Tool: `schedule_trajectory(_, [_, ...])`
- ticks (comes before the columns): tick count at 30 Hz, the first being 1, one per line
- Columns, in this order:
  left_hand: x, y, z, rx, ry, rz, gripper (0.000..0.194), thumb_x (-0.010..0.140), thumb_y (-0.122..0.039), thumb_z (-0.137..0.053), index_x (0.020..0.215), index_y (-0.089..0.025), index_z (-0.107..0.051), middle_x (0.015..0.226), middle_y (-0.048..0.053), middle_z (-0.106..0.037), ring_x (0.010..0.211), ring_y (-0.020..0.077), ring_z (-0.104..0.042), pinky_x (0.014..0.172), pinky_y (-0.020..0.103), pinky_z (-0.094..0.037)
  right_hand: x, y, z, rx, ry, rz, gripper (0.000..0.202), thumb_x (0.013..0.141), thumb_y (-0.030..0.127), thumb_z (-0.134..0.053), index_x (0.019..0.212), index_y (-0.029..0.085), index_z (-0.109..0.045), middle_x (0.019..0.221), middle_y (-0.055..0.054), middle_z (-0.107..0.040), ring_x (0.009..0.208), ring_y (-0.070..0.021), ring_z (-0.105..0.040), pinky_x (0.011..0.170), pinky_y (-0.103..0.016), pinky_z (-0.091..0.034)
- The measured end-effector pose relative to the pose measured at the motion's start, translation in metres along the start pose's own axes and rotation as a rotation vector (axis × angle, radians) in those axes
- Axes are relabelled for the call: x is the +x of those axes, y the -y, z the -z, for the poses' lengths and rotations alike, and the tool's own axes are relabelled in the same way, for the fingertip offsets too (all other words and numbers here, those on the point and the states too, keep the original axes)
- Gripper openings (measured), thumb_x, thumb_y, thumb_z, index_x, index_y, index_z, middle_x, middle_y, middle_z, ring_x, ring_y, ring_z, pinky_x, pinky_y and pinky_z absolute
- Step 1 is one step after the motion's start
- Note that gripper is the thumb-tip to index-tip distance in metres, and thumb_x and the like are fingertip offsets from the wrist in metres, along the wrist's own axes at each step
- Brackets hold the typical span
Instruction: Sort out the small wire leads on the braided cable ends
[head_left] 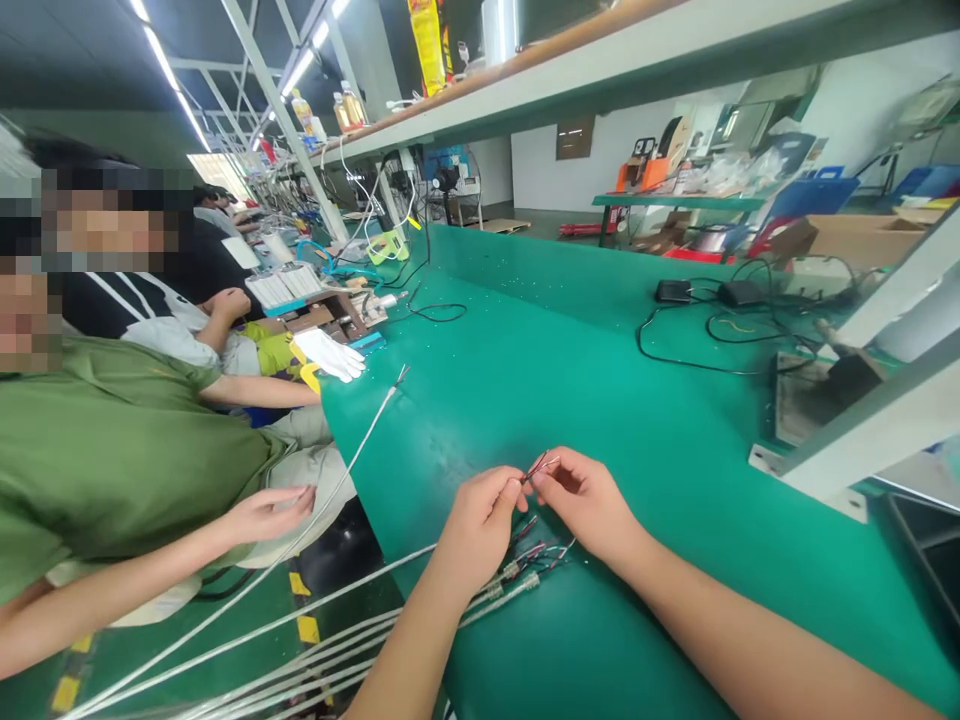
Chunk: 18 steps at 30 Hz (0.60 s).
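My left hand (480, 525) is closed on a white cable (375, 573) near its stripped end; the cable trails off the table edge to the lower left. Thin dark, red and pale wires (537, 466) fan out of that end. My right hand (589, 500) pinches the wires between thumb and forefinger, its fingertips almost touching my left ones. Below my hands lies a bundle of similar white cables (499, 600), their coloured wire ends bared on the green table (622, 420). One more cable (371, 425) lies across the table's left edge with its wires spread.
At the left sits a person in a green shirt (135, 460), a hand beside the loose cable. A white glove (330, 355) lies at the table corner. Black adapters with cords (675, 291) lie at the back right. A metal post (862, 430) stands at the right; a shelf (525, 95) runs overhead.
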<state>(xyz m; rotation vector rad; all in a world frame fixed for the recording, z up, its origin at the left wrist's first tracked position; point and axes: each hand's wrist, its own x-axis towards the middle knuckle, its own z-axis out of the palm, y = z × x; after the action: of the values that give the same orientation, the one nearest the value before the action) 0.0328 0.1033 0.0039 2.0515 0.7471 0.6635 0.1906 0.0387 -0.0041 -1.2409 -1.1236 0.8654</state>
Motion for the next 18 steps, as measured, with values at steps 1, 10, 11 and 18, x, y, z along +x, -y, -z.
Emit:
schedule_trajectory(1, [0.0000,-0.0003,-0.0001,0.003,0.006,0.002,0.037,0.102,-0.033,-0.036,0.077,-0.019,-0.060,0.076,0.000,-0.064,0.073,0.0151,-0.057,0.069,0.025,-0.038,-0.0002,-0.0001,-0.0003,-0.006,-0.002,0.000,0.017,0.087,0.035,-0.064,0.079,0.021,-0.064,0.076,-0.001,-0.068,0.068,-0.0157,-0.060,0.067,-0.030,-0.049])
schedule_trajectory(10, [0.0000,0.0010,-0.0017,-0.042,0.025,0.060,0.041,0.102,-0.038,-0.034,0.078,-0.020,-0.062,0.072,-0.001,-0.064,0.068,0.0143,-0.056,0.067,0.024,-0.039,0.0013,0.0008,0.0000,0.016,0.018,-0.023,0.009,0.086,0.028,-0.062,0.082,0.021,-0.064,0.075,0.000,-0.069,0.069,-0.0156,-0.061,0.069,-0.030,-0.049])
schedule_trajectory(11, [0.0000,0.0009,-0.0016,-0.046,0.028,0.066,0.041,0.102,-0.038,-0.034,0.079,-0.020,-0.062,0.072,-0.001,-0.064,0.069,0.0144,-0.056,0.068,0.024,-0.039,0.0015,0.0005,0.0001,0.024,0.021,-0.027,0.008,0.086,0.028,-0.063,0.083,0.021,-0.064,0.075,0.000,-0.068,0.069,-0.0154,-0.060,0.069,-0.030,-0.048])
schedule_trajectory(18, [-0.0009,-0.0024,-0.0010,-0.024,0.039,0.055,0.038,0.102,-0.038,-0.035,0.078,-0.020,-0.058,0.069,-0.001,-0.059,0.065,0.0147,-0.053,0.064,0.025,-0.036,0.0024,0.0025,0.0016,0.110,0.060,-0.048,0.007,0.084,0.027,-0.063,0.083,0.020,-0.064,0.073,0.001,-0.068,0.065,-0.0137,-0.059,0.064,-0.028,-0.046])
